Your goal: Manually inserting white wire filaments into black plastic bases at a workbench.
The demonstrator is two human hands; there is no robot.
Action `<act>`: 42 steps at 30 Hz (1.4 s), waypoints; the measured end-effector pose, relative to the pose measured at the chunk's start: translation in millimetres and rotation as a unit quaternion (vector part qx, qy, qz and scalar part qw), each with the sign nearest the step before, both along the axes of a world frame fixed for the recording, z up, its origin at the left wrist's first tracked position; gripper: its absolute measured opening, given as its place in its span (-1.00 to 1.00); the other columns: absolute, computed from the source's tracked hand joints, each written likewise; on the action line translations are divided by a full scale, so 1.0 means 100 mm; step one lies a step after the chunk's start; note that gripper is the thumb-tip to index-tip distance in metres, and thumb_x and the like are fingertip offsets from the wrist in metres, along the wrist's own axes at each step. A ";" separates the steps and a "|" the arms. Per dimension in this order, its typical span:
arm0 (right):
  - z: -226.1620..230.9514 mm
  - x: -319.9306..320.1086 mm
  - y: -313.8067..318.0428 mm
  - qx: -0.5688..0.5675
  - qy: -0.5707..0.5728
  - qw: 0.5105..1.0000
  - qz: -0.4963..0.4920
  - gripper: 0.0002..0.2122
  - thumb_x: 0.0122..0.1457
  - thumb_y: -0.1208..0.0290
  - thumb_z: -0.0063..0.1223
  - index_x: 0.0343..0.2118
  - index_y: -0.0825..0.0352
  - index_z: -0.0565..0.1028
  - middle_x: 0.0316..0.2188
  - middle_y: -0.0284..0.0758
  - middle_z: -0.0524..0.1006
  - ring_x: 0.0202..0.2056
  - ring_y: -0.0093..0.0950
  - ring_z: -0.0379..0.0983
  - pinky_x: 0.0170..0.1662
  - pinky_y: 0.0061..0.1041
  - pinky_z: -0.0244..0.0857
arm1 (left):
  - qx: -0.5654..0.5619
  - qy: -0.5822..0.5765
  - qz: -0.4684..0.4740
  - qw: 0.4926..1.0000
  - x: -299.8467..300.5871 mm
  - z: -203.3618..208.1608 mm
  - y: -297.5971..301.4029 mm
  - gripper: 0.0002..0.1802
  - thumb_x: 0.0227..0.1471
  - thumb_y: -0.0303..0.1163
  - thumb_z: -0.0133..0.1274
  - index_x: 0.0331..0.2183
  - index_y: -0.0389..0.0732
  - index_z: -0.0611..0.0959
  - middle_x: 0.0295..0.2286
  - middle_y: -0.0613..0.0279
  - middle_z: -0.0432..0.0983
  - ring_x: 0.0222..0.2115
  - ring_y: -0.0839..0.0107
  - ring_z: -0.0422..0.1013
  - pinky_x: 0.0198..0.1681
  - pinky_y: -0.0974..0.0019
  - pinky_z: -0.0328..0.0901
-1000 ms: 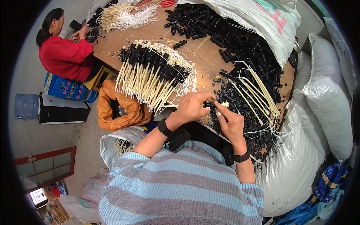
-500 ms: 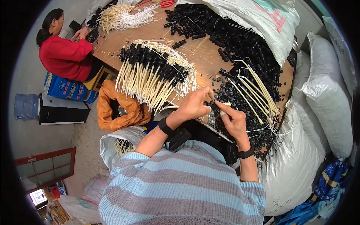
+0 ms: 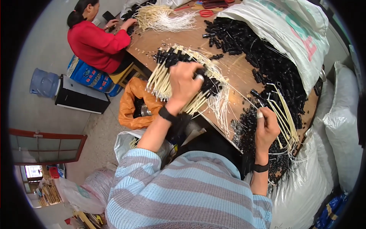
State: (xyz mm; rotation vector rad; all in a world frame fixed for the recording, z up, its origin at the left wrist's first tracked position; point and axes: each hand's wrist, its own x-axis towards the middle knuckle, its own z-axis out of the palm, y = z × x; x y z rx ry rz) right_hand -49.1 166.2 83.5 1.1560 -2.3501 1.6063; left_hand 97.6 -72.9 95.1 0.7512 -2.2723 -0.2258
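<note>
My left hand [image 3: 185,86] is over the heap of cream tubes [image 3: 160,82] with black ends. Its fingers are curled, with a black plastic fitting [image 3: 200,71] between thumb and forefinger, partly hidden. A white band is round its thumb. My right hand [image 3: 265,128] is closed above the small black parts [image 3: 249,122], its thumb also wrapped in white. A thin pale cord [image 3: 244,95] runs from its pinched fingers up and left toward the heap. Several long cream tubes [image 3: 283,118] with white wires lie just right of my right hand.
Black fittings [image 3: 244,42] are piled at the far right, beside a white woven sack [image 3: 280,23]. Full sacks [image 3: 345,126] stand right of the table [image 3: 183,37]. A person in red [image 3: 95,44] works at the far left. An orange bag [image 3: 127,114] stands below the table's left edge.
My hands were together over the small black parts. The left has moved left and up over the tube heap, the right to the right, and the cord now stretches out. The view has shifted.
</note>
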 end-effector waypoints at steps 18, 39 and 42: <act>-0.56 -0.70 0.90 0.404 0.071 0.903 -0.128 -0.92 -0.10 0.47 0.15 -0.48 0.27 0.54 -0.48 -0.20 0.51 -0.39 -0.17 0.48 -0.38 -0.21 0.30 | 0.048 -0.105 -0.322 0.940 -1.69 -0.96 0.57 -0.67 -0.19 -0.56 0.07 -0.26 -0.19 0.62 -0.28 0.09 0.56 -0.26 0.05 0.44 -0.19 0.12 0.34; -0.22 -0.25 0.84 0.097 -0.192 0.975 0.064 -0.86 0.09 0.47 0.08 -0.30 0.36 0.57 -0.68 -0.40 0.41 -0.64 -0.66 0.24 -0.55 -0.61 0.12 | 0.093 -0.049 -0.269 0.957 -0.97 -0.83 0.63 -0.83 -0.24 -0.32 0.20 -0.54 -0.21 0.65 -0.68 0.20 0.26 -0.64 0.27 0.26 -0.57 0.24 0.13; -0.21 -0.22 0.87 0.145 -0.132 0.977 0.081 -0.83 0.07 0.46 0.10 -0.27 0.35 0.58 -0.63 -0.30 0.49 -0.66 -0.54 0.34 -0.55 -0.55 0.19 | 0.122 -0.118 -0.276 0.946 -0.90 -0.82 0.67 -0.80 -0.27 -0.35 0.22 -0.50 -0.20 0.59 -0.68 0.11 0.41 -0.62 0.15 0.41 -0.52 0.14 0.28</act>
